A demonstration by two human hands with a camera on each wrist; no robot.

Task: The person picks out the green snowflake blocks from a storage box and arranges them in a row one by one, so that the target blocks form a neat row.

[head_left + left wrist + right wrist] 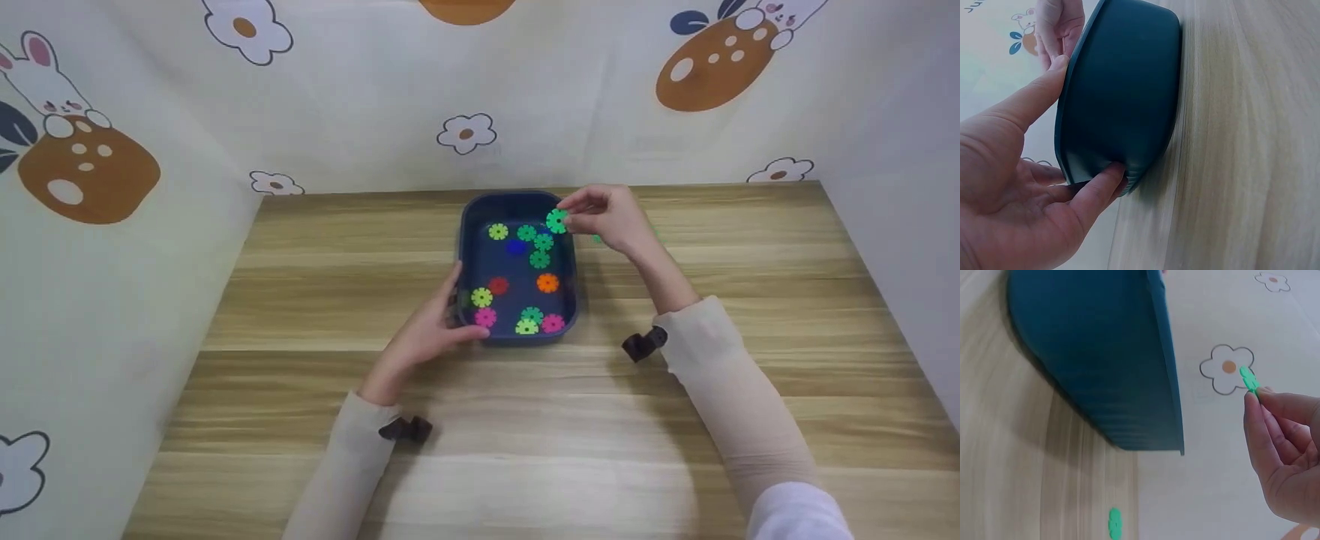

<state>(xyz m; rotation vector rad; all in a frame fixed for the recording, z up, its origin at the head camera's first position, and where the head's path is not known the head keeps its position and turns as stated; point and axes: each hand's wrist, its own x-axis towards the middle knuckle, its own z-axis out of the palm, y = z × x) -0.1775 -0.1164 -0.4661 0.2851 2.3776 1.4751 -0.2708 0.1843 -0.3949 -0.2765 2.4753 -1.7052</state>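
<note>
A dark blue plastic bin (517,339) with rounded corners stands on the table, with several notched plastic snowflake discs inside in green, yellow, pink, orange, red and blue. My left hand (431,328) grips its near-left corner, the thumb along the near rim and the fingers round the left side (1107,179). Above the bin's far-right corner, my right hand (611,217) pinches a green snowflake disc (556,221) between thumb and fingertips. In the right wrist view that disc (1249,379) appears nearly edge-on, apart from the bin wall (1095,354).
Another green disc (1114,524) lies on the table right of the bin, mostly hidden behind the right hand in the head view. The wood-grain table (330,300) meets a printed cloth wall (360,135) just behind the bin. Cloth walls also rise left and right.
</note>
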